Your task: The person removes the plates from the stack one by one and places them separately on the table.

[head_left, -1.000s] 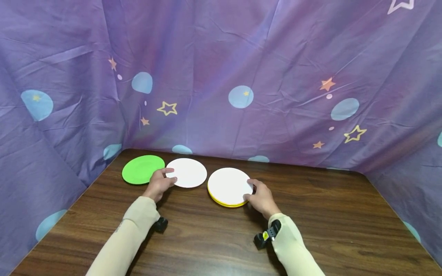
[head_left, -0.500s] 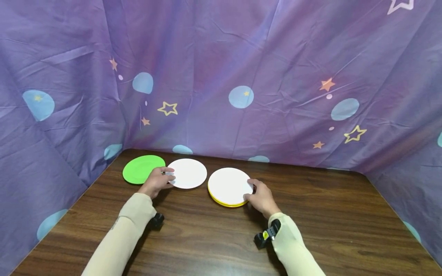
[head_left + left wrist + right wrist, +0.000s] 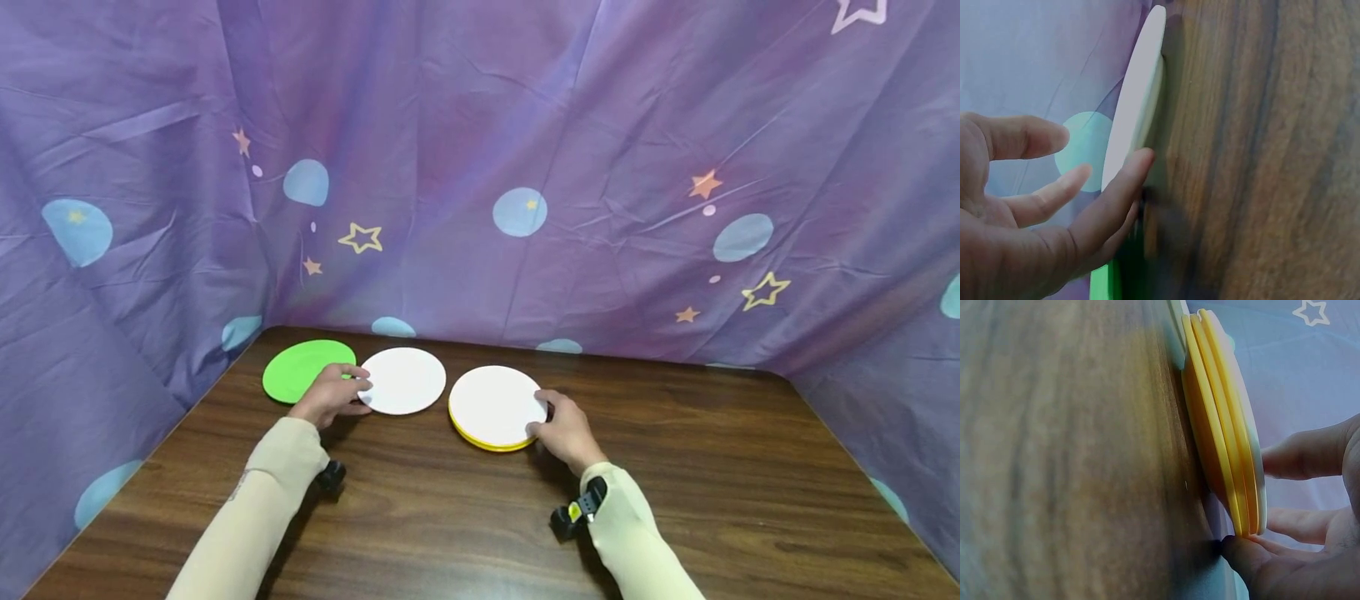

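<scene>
A white plate lies flat near the table's far edge. My left hand is at its left rim, fingers spread; in the left wrist view one fingertip touches the rim from beneath while the others stay apart from it. To the right stands a stack with a white plate on top and yellow plates below. My right hand pinches the stack's right rim, one digit against the white face and another at the lower edge. The green plate is partly behind my left hand.
The dark wood table reaches toward me and out to the right. A purple curtain with stars hangs behind it and along both sides. Each wrist wears a small black camera.
My left hand has eased slightly left, its fingers loosening from the single white plate. The right hand keeps its place on the stack. The head view has shifted a little.
</scene>
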